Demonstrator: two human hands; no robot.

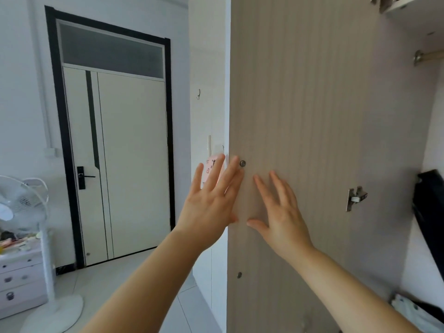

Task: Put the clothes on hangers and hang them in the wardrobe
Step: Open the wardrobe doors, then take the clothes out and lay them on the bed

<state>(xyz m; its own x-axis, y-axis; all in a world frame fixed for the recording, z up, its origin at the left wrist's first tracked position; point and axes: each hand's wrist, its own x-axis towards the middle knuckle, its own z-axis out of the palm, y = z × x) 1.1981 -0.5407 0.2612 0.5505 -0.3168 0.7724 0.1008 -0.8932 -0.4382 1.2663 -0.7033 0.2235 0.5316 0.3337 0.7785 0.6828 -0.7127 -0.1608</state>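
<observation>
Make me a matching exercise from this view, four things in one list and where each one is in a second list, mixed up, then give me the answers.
Things:
1. standing fan
2. metal hinge
3. hanging rail
4. right hand

Places:
A. top right of the view
B. fingers spread against the wardrobe door, near its left edge
C. far left, beside the white drawers
D. on the wardrobe door's right side, about level with the hands

Pairs: 1-C, 2-D, 3-A, 4-B
</observation>
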